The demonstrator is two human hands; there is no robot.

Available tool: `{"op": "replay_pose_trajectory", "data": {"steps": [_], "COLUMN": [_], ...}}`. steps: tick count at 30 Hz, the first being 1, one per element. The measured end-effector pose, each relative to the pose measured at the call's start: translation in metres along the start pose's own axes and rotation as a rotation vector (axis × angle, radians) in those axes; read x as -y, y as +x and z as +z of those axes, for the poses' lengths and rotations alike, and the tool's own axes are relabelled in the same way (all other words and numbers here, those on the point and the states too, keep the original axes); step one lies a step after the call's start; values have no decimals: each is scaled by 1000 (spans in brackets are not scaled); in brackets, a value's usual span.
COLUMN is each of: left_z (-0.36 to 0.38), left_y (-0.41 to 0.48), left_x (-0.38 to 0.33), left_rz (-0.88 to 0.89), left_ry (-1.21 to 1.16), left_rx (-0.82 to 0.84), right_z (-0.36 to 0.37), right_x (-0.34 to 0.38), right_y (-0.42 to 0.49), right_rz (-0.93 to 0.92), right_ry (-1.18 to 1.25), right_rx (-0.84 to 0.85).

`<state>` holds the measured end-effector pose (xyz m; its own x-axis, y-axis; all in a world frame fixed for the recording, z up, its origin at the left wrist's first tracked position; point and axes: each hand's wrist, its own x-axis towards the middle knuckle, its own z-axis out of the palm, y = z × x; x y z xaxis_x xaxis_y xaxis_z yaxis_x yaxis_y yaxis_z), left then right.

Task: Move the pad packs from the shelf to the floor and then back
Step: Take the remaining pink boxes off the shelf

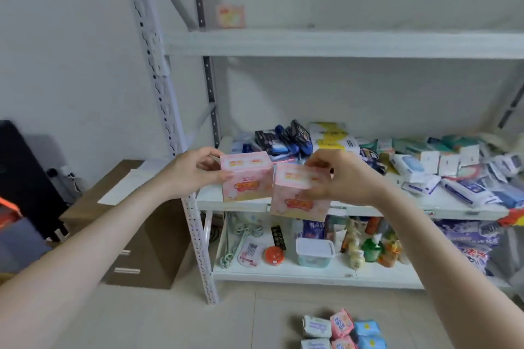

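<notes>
My left hand (195, 171) grips a pink pad pack (246, 178) by its left side, held just above the left end of the middle shelf (377, 208). Beside it, slightly lower, my right hand (336, 178) pinches the top of a second pink pad pack (300, 195) in front of the shelf edge. Several small pad packs in white, pink and blue (343, 330) lie together on the floor below. One more pink pack (230, 16) stands on the upper shelf (340, 44) at its left end.
The middle shelf carries a crowd of dark, yellow, white and blue packets (419, 161). On the bottom shelf (312, 270) stand bottles, a lidded tub (314, 251) and a rope. A brown drawer cabinet (136, 235) stands left of the white perforated upright (181, 178).
</notes>
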<state>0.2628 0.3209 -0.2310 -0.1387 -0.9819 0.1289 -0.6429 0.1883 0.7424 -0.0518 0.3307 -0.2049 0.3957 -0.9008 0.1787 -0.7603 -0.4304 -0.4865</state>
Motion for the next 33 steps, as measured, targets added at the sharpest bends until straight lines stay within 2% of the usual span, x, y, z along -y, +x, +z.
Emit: {"op": "replay_pose_trajectory", "data": {"steps": [7,14,20,33], "left_z": [-70,-113,-136,-206], "left_y": [-4,29,94,252], "left_x": [-60,-86,-104,-110], "left_rz": [83,111,133,182], "left_ry": [-73,-158,-235,-382], "left_rx": [-100,-156,-188,-222], "right_z": [-69,-114,-146,-188], "right_x": [49,70,65,53], "right_y": [20,64,121,276], "right_rz": [-80,-151,-200,-254], "right_ry": [5,31,-11,54], "right_rx": [-60,-104,-133,-233]}}
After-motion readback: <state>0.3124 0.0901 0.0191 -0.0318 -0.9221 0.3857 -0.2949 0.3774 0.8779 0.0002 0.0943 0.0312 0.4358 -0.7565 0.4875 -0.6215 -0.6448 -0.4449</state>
